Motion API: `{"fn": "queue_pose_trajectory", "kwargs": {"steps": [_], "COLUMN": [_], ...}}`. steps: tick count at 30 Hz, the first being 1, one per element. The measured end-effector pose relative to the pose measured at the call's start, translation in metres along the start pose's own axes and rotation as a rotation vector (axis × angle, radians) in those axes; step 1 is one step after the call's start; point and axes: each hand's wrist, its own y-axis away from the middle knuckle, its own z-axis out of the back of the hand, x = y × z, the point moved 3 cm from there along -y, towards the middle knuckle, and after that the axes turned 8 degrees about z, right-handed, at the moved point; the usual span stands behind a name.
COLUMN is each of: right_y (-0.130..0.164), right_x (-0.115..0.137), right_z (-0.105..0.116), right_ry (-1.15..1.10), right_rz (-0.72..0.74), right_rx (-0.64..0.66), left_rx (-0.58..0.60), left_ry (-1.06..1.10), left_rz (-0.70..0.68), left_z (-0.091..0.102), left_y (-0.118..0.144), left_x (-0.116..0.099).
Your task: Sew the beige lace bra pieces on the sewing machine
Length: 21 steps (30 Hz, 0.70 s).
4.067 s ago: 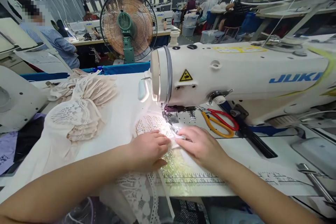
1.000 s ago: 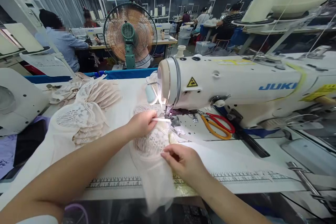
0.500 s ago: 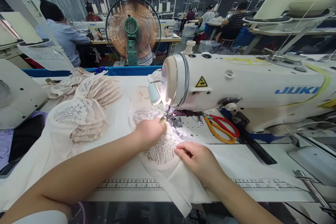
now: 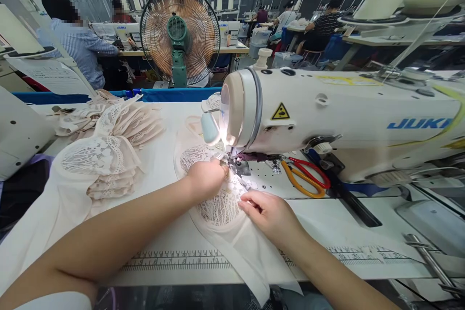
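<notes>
My left hand (image 4: 205, 179) lies on the lace piece (image 4: 221, 208) just before the presser foot (image 4: 238, 164); my right hand (image 4: 271, 215) sits right of it. Scissors (image 4: 305, 179) lie beyond my right hand. A lace stack (image 4: 109, 155) sits well left; a fan (image 4: 179, 34) stands behind.

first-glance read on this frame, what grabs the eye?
The big white sewing machine fills the right half, its lamp glaring onto the lace piece under the needle. Both hands work there: the left hand pinches the fabric at the presser foot, the right hand presses it just in front. A stack of lace pieces lies left, a fan behind.
</notes>
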Motion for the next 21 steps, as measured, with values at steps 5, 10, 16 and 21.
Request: {"fn": "queue_pose_trajectory", "kwargs": {"steps": [5, 10, 16, 21], "right_y": [-0.005, -0.011, 0.006, 0.013], "right_x": [-0.002, 0.004, 0.010, 0.004], "right_z": [-0.004, -0.002, 0.007, 0.005], "right_ry": [0.114, 0.197, 0.354, 0.438], "right_rz": [0.031, 0.042, 0.130, 0.146], "right_rx": [-0.001, 0.022, 0.163, 0.292], "left_rx": [-0.048, -0.121, -0.340, -0.022], "left_ry": [0.004, -0.018, -0.010, 0.019], "left_rz": [0.006, -0.007, -0.093, 0.002], "left_z": [-0.001, 0.000, 0.000, -0.005], "left_y": [-0.008, -0.016, 0.018, 0.046], "left_x": [0.006, 0.014, 0.021, 0.026]}}
